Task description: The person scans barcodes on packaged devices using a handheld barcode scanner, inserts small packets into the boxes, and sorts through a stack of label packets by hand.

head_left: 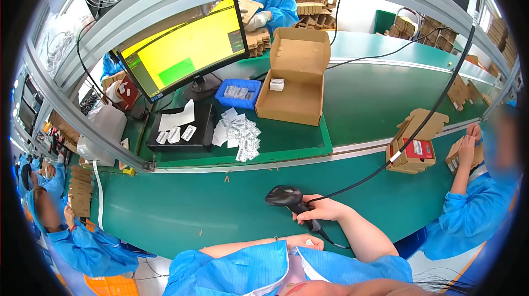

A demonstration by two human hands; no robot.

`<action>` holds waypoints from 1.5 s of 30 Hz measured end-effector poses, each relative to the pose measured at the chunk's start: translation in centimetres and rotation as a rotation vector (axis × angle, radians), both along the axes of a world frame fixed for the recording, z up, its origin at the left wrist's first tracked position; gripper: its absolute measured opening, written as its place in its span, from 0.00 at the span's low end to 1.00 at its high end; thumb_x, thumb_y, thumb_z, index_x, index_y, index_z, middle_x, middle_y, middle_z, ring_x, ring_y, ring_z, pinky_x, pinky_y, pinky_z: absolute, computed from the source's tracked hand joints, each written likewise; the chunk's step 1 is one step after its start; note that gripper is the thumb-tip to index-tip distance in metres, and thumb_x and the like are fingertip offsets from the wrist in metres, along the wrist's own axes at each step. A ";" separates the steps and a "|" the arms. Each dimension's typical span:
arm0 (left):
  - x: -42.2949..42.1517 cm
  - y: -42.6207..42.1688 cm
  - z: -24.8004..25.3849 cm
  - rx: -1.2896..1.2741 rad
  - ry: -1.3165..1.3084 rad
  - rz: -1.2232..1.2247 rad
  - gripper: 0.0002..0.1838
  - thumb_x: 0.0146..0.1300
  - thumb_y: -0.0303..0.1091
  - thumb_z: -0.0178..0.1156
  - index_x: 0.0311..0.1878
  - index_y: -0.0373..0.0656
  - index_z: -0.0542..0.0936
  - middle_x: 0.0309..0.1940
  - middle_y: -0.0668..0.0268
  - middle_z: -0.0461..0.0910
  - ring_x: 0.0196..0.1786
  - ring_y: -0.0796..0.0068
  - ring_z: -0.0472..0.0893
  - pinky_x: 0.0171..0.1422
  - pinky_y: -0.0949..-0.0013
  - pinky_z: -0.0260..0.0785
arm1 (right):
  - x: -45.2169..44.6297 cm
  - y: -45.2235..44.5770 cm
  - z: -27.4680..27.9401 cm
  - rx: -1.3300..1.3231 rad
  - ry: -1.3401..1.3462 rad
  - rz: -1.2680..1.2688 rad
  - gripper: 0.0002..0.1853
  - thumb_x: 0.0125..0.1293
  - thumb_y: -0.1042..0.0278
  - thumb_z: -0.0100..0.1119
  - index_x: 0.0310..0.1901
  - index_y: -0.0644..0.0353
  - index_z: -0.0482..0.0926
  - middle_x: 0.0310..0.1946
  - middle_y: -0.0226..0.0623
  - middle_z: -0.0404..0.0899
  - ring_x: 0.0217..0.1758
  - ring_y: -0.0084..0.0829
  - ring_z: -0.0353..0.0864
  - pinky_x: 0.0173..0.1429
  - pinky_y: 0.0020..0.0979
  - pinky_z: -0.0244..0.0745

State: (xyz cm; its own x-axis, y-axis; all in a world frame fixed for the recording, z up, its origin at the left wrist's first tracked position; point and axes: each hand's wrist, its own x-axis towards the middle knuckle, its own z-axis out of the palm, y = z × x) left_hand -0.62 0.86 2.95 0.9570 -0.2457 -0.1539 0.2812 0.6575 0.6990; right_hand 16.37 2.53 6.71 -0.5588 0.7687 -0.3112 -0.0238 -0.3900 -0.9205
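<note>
A black handheld barcode scanner (285, 196) is held over the green bench, its head pointing left. My right hand (325, 208) is closed around its handle, and a cord trails from the handle's lower end. Close to my chest, my left hand (302, 240) rests low at the bench's front edge with its fingers curled. A small whitish bit shows at those fingers, too small to name. Beyond the bench, a pile of white printed labels (242, 133) lies on the raised green surface.
A monitor (184, 48) with a yellow screen stands behind a black box (190, 144) bearing labels. A blue tray (238, 93) and an open cardboard box (292, 103) hold labels. At right, a small carton (410, 155) contains a red box. Co-workers sit on both sides; a black cable hangs at right.
</note>
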 end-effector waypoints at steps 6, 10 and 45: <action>0.1 -0.2 0.9 0.085 0.021 0.052 0.20 0.66 0.54 0.55 0.40 0.43 0.71 0.30 0.79 0.68 0.34 0.92 0.67 0.36 0.83 0.58 | 0.0 -0.1 0.1 0.009 0.009 0.008 0.17 0.61 0.66 0.65 0.48 0.62 0.74 0.38 0.31 0.78 0.38 0.22 0.77 0.47 0.25 0.74; -0.1 -1.5 -1.2 0.049 -0.113 -0.009 0.21 0.65 0.50 0.58 0.46 0.43 0.67 0.39 0.74 0.67 0.42 0.88 0.66 0.46 0.80 0.58 | 0.0 0.0 0.0 0.046 -0.020 0.014 0.17 0.61 0.67 0.65 0.48 0.63 0.74 0.38 0.32 0.78 0.38 0.22 0.77 0.47 0.26 0.74; 0.0 0.7 1.3 0.142 0.060 0.062 0.20 0.70 0.47 0.51 0.49 0.38 0.77 0.32 0.72 0.77 0.38 0.86 0.73 0.45 0.78 0.64 | 0.3 0.3 -0.6 0.024 0.038 0.032 0.23 0.61 0.71 0.62 0.55 0.69 0.69 0.42 0.42 0.79 0.43 0.28 0.80 0.50 0.28 0.77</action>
